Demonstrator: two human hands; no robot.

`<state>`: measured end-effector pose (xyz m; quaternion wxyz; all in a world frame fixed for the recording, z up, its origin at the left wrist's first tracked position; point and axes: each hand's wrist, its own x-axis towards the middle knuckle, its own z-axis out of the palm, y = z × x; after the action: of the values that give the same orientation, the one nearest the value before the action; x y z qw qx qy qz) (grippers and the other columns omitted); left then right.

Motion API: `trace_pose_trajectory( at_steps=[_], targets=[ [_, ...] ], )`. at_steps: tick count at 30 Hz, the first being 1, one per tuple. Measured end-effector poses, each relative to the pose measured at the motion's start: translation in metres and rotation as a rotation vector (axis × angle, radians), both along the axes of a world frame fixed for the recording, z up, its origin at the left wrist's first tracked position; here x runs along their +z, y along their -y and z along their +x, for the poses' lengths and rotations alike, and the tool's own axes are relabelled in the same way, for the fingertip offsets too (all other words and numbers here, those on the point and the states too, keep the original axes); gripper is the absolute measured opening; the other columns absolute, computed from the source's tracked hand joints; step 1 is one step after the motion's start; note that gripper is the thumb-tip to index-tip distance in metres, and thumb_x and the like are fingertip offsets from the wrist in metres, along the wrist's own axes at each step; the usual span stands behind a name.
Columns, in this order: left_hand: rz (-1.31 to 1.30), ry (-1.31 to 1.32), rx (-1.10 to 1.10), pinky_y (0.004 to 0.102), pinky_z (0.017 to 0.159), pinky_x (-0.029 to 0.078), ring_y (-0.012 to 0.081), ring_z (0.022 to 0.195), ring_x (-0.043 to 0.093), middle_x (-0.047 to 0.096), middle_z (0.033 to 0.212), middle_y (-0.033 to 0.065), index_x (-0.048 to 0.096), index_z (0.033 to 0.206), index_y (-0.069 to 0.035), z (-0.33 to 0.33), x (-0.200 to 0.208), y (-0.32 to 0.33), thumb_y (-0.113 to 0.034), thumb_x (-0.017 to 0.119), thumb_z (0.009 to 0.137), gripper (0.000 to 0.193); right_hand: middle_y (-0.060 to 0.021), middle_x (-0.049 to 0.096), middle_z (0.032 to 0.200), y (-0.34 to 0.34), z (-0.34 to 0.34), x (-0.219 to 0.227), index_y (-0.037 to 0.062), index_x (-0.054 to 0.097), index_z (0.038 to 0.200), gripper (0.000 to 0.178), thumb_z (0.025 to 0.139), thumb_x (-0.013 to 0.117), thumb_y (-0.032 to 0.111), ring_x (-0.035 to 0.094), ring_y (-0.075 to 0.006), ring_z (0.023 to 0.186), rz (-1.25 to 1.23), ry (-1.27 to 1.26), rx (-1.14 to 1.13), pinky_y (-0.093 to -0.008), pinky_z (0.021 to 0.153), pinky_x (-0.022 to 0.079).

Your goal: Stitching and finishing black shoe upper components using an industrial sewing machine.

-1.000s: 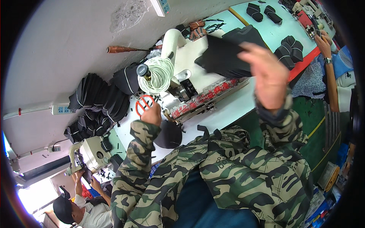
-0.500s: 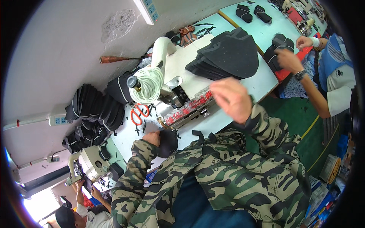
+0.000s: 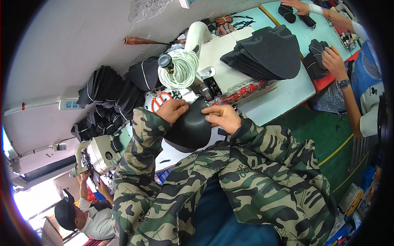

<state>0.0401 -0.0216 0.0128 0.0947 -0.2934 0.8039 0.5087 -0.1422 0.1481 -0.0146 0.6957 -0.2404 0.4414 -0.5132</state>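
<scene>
A smooth black curved panel (image 3: 189, 133) lies between my hands at the front of a sewing machine (image 3: 209, 88). My left hand (image 3: 173, 111) pinches the panel's upper left edge. At its upper right edge, my right hand (image 3: 224, 117) grips it with thumb and fingers close together. The panel's top edge reaches up to the machine's working end, where the contact is too small to make out. Orange-handled scissors (image 3: 159, 101) lie just beyond my left hand. A coil of pale cord (image 3: 179, 69) hangs on the machine in front of me.
A stack of similar black panels (image 3: 266, 53) rests on the machine bed to the right. Tied black bundles (image 3: 102, 88) crowd the wall side at left. A co-worker's hand (image 3: 334, 63) is at the right table; another person (image 3: 78, 217) works lower left.
My right hand has come down and left onto the black panel. My left hand and the panel have moved up to the machine. The view has shifted.
</scene>
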Motion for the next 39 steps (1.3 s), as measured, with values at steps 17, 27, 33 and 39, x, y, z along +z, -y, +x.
trace_pose_trajectory(
  at_steps=[17,27,33,39],
  targets=[
    [-0.780,0.097,0.030,0.0440,0.058,0.045,0.0374,0.064,0.059,0.060,0.068,0.0207,0.066,0.079,-0.001,-0.063,0.030,-0.043,-0.024,0.059,0.080,0.025,-0.0117,0.068,0.088,0.018,-0.083,0.024,-0.0004,0.065,0.102,0.031,0.077,0.066,0.018,0.064,-0.0160,0.081,-0.371,-0.656,0.204,-0.0281,0.073,0.050],
    [0.432,-0.053,0.253,0.0251,0.037,0.042,0.0194,0.041,0.055,0.063,0.080,0.0140,0.050,0.110,0.002,-0.017,0.031,-0.064,-0.025,0.036,0.098,0.033,-0.0135,0.067,0.091,0.020,-0.095,0.059,0.0036,0.066,0.094,0.023,0.073,0.061,0.011,0.065,-0.0260,0.086,-0.618,-0.869,0.001,-0.0321,0.078,0.049],
    [0.910,-0.112,0.434,0.0245,0.029,0.031,0.0155,0.031,0.042,0.054,0.055,0.0097,0.052,0.089,-0.003,-0.017,0.005,-0.038,-0.029,0.044,0.094,0.027,-0.0133,0.065,0.089,-0.024,-0.062,0.045,0.0068,0.063,0.101,0.026,0.075,0.059,0.008,0.063,-0.0299,0.078,-0.544,-1.119,0.155,-0.0367,0.067,0.050],
    [0.590,0.205,0.468,0.0259,0.032,0.027,0.0128,0.033,0.039,0.051,0.052,0.0052,0.055,0.083,-0.006,-0.031,0.011,-0.009,-0.024,0.045,0.091,0.023,-0.0190,0.061,0.067,-0.024,-0.001,0.030,0.0111,0.059,0.108,0.031,0.077,0.059,0.012,0.060,-0.0364,0.061,-0.562,-1.089,0.164,-0.0440,0.058,0.049]
  ],
)
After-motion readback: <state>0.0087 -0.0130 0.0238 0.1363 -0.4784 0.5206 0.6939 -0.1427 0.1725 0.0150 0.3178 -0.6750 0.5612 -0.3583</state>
